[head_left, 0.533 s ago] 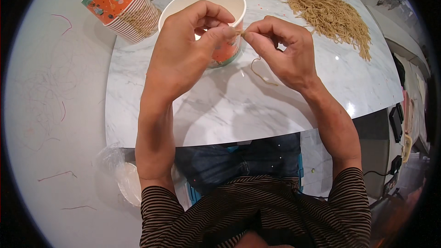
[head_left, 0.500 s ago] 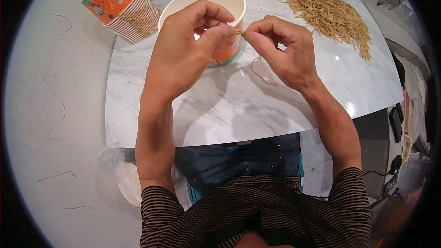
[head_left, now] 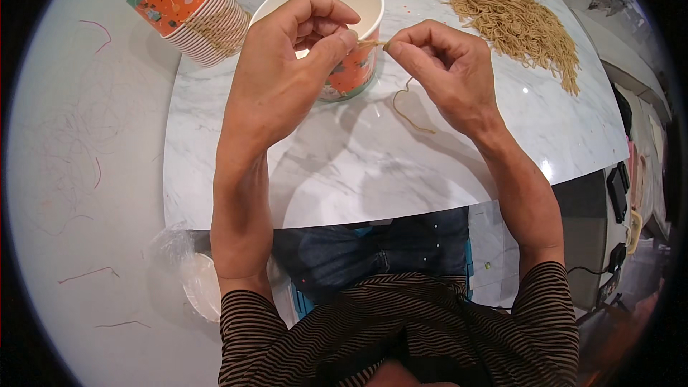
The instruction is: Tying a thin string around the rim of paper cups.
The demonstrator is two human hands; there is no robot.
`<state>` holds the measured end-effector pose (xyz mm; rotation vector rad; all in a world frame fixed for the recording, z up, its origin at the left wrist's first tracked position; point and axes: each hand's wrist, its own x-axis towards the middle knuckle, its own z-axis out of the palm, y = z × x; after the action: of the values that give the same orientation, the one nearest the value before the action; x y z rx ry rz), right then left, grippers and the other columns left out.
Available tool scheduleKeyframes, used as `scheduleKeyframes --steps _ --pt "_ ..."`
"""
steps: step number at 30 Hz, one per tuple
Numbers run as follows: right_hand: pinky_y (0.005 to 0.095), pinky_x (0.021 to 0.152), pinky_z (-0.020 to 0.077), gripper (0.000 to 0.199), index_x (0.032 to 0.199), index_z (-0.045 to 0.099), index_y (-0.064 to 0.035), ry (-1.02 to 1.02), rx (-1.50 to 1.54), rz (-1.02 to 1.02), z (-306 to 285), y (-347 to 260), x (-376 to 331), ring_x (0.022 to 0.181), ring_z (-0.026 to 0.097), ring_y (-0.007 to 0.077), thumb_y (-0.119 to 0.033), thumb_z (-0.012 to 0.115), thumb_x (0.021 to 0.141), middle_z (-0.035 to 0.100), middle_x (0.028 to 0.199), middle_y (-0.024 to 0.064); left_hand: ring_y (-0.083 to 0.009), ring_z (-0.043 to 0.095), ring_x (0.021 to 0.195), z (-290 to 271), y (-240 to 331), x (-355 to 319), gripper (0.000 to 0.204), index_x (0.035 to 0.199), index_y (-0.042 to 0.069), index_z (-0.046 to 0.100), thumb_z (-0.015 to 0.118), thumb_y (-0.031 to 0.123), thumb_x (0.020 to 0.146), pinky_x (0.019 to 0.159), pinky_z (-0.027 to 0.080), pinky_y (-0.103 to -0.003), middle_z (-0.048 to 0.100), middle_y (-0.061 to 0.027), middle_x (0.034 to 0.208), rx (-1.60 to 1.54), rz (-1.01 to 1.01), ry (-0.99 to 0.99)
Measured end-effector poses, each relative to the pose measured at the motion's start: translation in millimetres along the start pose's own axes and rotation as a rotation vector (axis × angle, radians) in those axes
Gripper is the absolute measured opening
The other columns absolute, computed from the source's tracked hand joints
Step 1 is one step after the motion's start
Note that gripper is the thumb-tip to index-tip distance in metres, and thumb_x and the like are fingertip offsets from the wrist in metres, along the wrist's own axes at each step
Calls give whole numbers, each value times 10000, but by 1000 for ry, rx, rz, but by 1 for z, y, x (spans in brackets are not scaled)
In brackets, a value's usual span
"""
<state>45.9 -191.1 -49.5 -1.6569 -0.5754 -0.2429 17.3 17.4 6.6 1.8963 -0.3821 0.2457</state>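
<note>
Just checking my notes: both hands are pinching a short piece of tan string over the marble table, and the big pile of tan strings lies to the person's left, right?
Not quite. The head view shows the left hand and right hand pinching the tan string over the marble table, but the pile of tan strings lies to the person's right.

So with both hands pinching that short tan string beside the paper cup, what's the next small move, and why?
Probably draw the hands slightly apart to tighten the string: the left hand and right hand pinch it almost fingertip to fingertip beside the paper cup, while its tail curls slack onto the marble table.
</note>
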Motion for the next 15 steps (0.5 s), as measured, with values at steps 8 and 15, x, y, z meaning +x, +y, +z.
scheduleKeyframes --steps 8,15 --pt "241 519 304 141 901 750 20 39 -63 -6 -3 2 3 573 374 12 -120 746 908 447 584 -84 -95 653 928 -6 3 -2 201 1138 -20 651 675 51 952 853 524 -249 686 -33 980 20 0 -62" --pt "247 500 288 128 862 734 15 68 -89 -29 -4 2 3 563 369 9 -109 745 891 444 579 -82 -88 658 868 -3 3 -4 185 1073 -25 681 648 -2 893 858 542 -260 691 -29 903 55 31 -68"
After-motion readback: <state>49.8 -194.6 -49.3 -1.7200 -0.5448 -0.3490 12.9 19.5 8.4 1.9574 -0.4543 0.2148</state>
